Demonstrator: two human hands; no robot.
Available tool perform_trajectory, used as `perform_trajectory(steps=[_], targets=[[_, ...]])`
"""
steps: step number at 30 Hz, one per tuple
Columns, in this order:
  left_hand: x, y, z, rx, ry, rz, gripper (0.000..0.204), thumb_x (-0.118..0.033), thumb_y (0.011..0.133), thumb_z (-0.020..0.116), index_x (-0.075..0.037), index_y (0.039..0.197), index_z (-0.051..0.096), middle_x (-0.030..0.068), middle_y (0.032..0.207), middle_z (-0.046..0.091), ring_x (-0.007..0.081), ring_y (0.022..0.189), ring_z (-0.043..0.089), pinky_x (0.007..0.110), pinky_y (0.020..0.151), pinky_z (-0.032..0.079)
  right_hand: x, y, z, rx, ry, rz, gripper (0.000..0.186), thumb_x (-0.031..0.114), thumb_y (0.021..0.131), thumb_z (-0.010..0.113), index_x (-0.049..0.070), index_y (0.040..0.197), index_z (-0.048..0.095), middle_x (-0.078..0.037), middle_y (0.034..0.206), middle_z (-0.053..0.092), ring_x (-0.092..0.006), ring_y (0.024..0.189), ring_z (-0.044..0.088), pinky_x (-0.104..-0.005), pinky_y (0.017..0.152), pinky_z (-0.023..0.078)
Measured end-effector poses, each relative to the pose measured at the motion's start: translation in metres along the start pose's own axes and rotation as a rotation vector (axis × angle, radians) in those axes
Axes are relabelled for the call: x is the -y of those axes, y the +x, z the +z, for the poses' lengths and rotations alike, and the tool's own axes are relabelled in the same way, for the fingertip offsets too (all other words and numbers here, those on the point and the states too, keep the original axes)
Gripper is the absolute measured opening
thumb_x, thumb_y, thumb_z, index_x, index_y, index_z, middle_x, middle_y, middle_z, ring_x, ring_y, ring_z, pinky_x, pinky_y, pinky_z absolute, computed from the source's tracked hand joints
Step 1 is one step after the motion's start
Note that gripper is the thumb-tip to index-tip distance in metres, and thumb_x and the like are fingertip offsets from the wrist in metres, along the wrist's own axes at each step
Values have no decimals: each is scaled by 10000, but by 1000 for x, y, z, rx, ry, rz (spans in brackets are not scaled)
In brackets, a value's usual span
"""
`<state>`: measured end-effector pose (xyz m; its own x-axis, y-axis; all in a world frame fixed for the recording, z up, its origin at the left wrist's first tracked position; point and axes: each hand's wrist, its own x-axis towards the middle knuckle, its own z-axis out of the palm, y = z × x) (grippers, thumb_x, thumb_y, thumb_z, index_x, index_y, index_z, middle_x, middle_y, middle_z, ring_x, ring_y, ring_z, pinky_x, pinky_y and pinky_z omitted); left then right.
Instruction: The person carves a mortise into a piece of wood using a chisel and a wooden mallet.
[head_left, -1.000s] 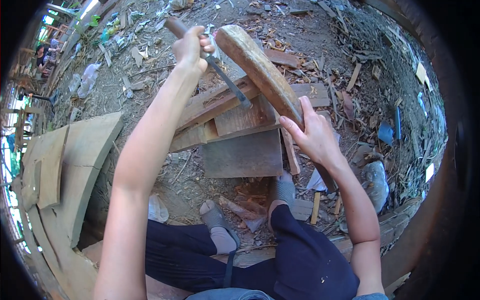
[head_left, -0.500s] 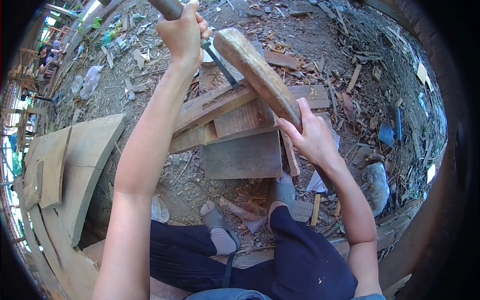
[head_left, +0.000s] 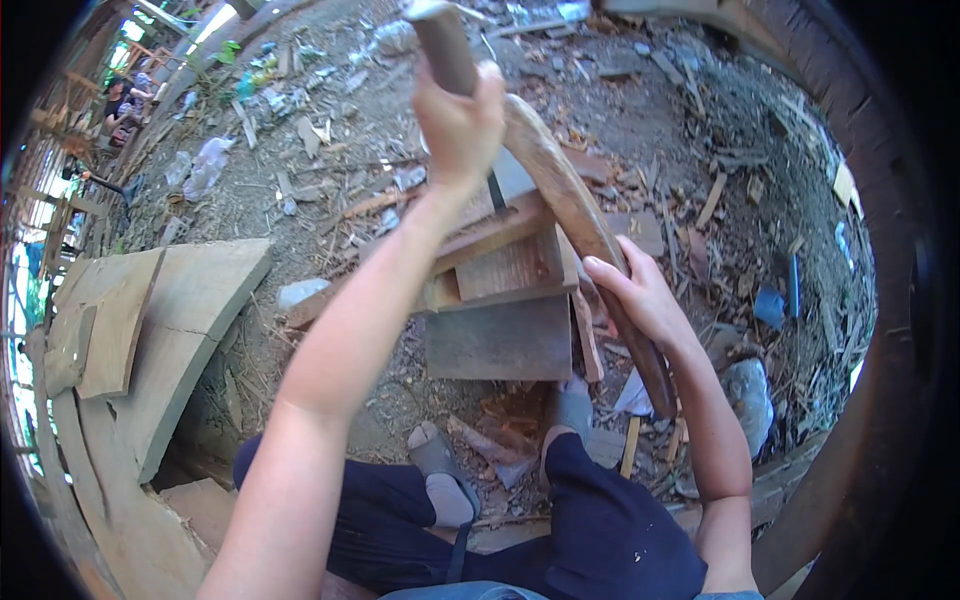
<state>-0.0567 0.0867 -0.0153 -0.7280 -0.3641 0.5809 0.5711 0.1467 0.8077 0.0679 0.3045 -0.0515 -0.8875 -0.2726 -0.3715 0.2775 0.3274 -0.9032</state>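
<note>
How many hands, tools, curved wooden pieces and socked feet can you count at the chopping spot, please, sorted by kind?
Hands: 2, the left hand and the right hand
Wooden-handled tools: 1, the tool gripped by the left hand
Curved wooden pieces: 1, the curved wooden piece held by the right hand
Socked feet: 2, one and the other
Total: 6
</note>
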Motion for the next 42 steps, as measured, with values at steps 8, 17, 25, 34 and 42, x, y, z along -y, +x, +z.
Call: perform_trajectory(steps=[8, 17, 25, 34, 42], targets=[[-22, -28, -4, 70, 235, 150, 205, -102, 791, 661, -16, 952, 568, 142, 727, 621, 299, 656, 647, 386, 654, 503, 153, -59, -32, -347, 40, -667, 446, 412, 942, 638, 36, 1169, 559, 11, 656, 541, -52, 454, 492, -197, 390, 382], [-22, -36, 1, 69, 196, 62, 248, -93, 774, 665, -8, 1001, 614, 141, 802, 665, 254, 722, 677, 374, 701, 524, 180, -66, -56, -108, -711, -271, 546, 484, 900, 628, -14, 1114, 567, -126, 798, 616, -182, 732, 622, -368, 668, 491], [-22, -30, -1, 50, 171, 95, 185, -92, 826, 701, -33, 739, 548, 2, 619, 588, 81, 571, 555, 285, 570, 448, 184, -82, -32, -555, -463, -751, 450, 335, 922, 656, 20, 1231, 570, 8, 733, 577, -31, 507, 451, -205, 461, 349], [-15, -22, 1, 93, 212, 30, 117, -67, 775, 644, -2, 852, 585, 99, 699, 622, 193, 632, 613, 350, 633, 491, 135, -39, -41, -115, -351, -417, 465, 402, 915, 619, 11, 1154, 542, -39, 748, 581, -140, 568, 554, -314, 535, 470], [5, 13, 2, 114, -21, -224, 167, -27, 832, 639, -50, 713, 524, 8, 570, 527, 74, 425, 489, 243, 378, 378, -1, 18, 3, -101, -473, -166, 578, 464, 925, 593, 17, 1275, 486, -200, 808, 660, -312, 769, 681, -443, 637, 521]])
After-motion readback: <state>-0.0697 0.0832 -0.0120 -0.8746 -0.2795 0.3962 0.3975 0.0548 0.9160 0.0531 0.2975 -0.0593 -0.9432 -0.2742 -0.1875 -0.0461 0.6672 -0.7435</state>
